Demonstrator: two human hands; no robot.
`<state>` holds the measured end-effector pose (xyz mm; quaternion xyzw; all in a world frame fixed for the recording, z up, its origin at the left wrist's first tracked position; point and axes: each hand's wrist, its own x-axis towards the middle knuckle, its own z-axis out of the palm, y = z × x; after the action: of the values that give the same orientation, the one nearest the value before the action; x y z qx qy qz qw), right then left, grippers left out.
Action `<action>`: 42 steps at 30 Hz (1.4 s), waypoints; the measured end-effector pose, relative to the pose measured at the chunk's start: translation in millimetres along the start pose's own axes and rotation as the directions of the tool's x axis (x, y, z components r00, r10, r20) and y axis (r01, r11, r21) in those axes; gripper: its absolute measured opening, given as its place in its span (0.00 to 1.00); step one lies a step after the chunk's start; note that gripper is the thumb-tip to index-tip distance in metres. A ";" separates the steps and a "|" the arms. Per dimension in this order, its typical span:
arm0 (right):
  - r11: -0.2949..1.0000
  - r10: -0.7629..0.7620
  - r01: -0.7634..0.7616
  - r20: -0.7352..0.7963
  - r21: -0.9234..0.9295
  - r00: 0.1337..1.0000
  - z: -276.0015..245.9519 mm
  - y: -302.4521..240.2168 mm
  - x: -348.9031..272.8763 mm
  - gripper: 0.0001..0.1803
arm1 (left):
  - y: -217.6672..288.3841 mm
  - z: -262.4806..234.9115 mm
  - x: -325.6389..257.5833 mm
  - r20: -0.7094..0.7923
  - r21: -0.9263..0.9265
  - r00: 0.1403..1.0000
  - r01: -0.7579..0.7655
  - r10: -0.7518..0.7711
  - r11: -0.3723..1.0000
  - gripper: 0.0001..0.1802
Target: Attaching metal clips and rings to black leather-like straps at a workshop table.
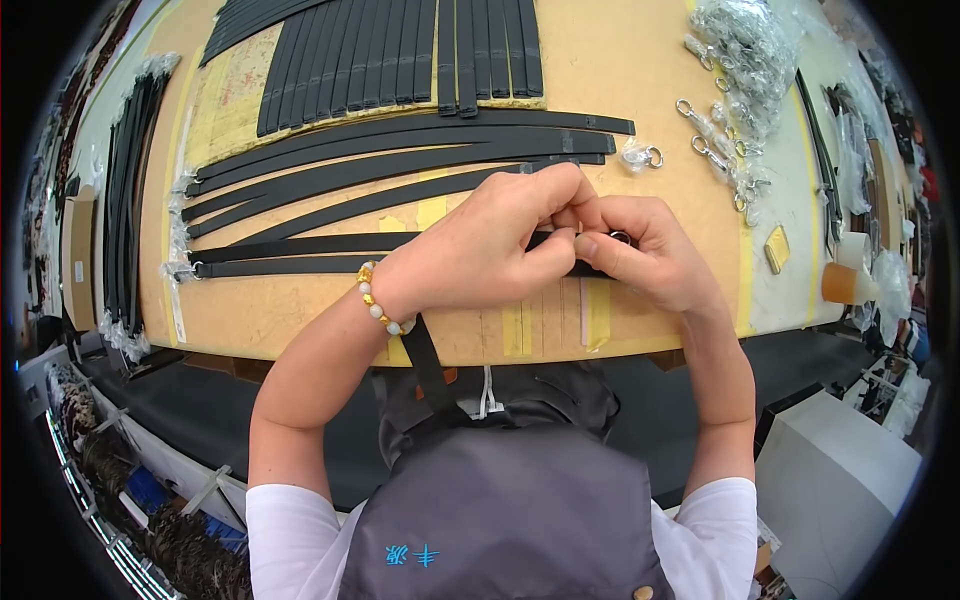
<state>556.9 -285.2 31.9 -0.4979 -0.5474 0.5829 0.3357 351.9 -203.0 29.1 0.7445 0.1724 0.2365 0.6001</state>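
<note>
Both my hands meet over the near part of the work table, fingertips pinched together. My left hand (485,245), with a bead bracelet (373,300) at the wrist, is closed on a black strap (541,239) that shows between its fingers. My right hand (655,255) is closed at the same spot, thumb and forefinger against the strap. A small metal ring (621,238) shows by the right fingers; fingers hide most of it and the strap end. A black strap length (424,360) hangs over the table edge below my left wrist.
Several black straps (400,160) lie across the table (240,320), beyond my hands. More straps (350,60) rest in rows on a yellowish board (225,110). Plastic-wrapped metal snap hooks (745,60) heap at far right; one wrapped hook (645,155) lies nearer. A yellow block (776,249) sits right.
</note>
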 end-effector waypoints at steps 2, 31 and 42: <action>0.995 -0.049 0.047 -0.016 -0.084 0.999 -3.5 -0.2 -0.4 0.14 | 5.0 -3.6 0.2 0.052 0.000 0.996 0.076 -0.076 0.997 0.10; 0.841 -0.023 -0.259 -0.510 -0.474 0.860 -18.0 -7.4 -1.5 0.09 | 1.4 -26.3 7.7 -0.206 0.068 0.975 0.094 -0.079 0.993 0.11; 0.898 -0.199 0.302 -0.317 0.319 0.927 -18.1 -4.9 -6.1 0.11 | 13.7 -23.6 4.1 -0.139 0.005 0.982 0.128 -0.126 0.992 0.14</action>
<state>575.0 -284.5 39.7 -0.4285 -0.4382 0.5497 0.5677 341.7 -184.6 47.0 0.7180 0.2624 0.2477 0.5951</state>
